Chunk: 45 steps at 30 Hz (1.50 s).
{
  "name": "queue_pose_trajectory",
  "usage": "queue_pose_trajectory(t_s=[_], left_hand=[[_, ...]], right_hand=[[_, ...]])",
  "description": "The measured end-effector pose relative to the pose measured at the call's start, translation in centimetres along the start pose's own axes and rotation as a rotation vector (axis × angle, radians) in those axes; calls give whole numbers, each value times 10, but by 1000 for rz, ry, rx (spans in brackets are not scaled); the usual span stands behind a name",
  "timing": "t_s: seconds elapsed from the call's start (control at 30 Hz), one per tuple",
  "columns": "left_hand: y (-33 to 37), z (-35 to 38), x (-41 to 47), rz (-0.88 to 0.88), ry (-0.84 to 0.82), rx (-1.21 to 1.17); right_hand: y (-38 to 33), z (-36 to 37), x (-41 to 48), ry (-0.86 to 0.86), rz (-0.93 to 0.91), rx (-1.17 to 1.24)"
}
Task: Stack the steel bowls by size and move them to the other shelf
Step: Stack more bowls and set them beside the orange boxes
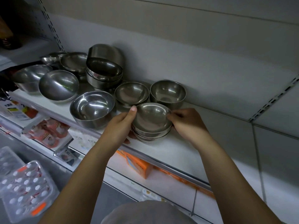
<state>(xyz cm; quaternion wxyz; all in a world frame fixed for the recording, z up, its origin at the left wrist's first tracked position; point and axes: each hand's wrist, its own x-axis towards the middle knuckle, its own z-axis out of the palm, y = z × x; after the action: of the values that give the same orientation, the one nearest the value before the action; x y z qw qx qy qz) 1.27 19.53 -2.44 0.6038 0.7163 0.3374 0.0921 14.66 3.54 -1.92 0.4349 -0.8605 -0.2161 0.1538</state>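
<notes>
Both arms reach up and in: left hand wraps the left side of the small bowl stack, thumb up on the top rim; right hand pinches the right rim. The stack sits near the front edge of the shelf. A large bowl is just beside it on the left, a shallow bowl and a deeper bowl are close behind, and white shelf surface runs on to the right.

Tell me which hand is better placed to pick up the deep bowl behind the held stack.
Probably the right hand. It grips the right side of the stack, in front of the deep bowl; the left hand holds the opposite side, nearer the shallow bowl.
</notes>
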Motion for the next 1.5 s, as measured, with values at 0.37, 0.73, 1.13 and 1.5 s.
queue_pose_trajectory(t_s=[0.37, 0.73, 1.13, 1.5], left_hand=[[-5, -9, -2, -35, 6, 43], [-6, -50, -26, 56, 130, 159], [-10, -76, -49, 154, 339, 120], [-13, -75, -55, 173, 337, 82]], right_hand=[[1, 2, 0, -72, 145, -7], [-48, 21, 37, -80, -74, -121], [-67, 68, 65, 60, -70, -326], [-53, 80, 72, 239, -12, -157]])
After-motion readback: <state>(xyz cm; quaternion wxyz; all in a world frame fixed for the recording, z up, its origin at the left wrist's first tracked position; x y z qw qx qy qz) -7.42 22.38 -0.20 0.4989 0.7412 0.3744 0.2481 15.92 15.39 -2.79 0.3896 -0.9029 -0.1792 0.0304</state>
